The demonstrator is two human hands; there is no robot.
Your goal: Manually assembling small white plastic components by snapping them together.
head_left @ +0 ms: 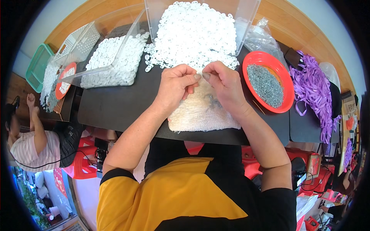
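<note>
Pale towel (204, 120) beneath, both hands (173, 82) (225, 82) pinch a small white piece (199, 72) between them

Left forearm (135, 130) and right forearm (265, 138): bare, angled inward from the near side. Left hand (175, 85): fingers curled, thumb against forefinger. Right hand (226, 85): likewise pinched, thumb tip just beside the left one's.

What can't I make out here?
In the head view:
Anything pinched between left hand and right hand: too small, covered by the pinch.
Pale cloth: partly hidden behind both hands.
Clear bin: cut off by top edge.
Grey pieces in red bowl: individually too small.
</note>
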